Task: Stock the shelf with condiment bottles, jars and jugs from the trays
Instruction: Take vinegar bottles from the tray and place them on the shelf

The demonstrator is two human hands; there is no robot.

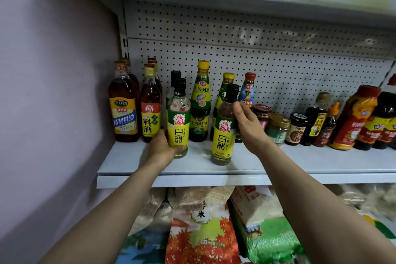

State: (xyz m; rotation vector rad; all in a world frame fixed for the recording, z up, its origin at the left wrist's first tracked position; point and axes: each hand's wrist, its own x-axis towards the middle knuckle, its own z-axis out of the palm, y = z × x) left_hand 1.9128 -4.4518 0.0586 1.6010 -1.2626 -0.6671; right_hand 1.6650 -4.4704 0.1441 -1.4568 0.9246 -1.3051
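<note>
Left hand (161, 148): fingers curled round the base of a white vinegar bottle (178, 122), upright on the shelf (278, 163).
Right hand (248, 124): fingers spread and relaxed, just beside the neck of a second vinegar bottle (224, 133); contact unclear.
Second bottle: upright near the shelf's front edge.
Neighbours: cooking wine bottles (137, 107) left, jars (278, 126) right.

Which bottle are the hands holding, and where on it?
The left hand grips the left vinegar bottle low down, near its base. The right hand is open beside the neck of the other vinegar bottle, holding nothing.
</note>
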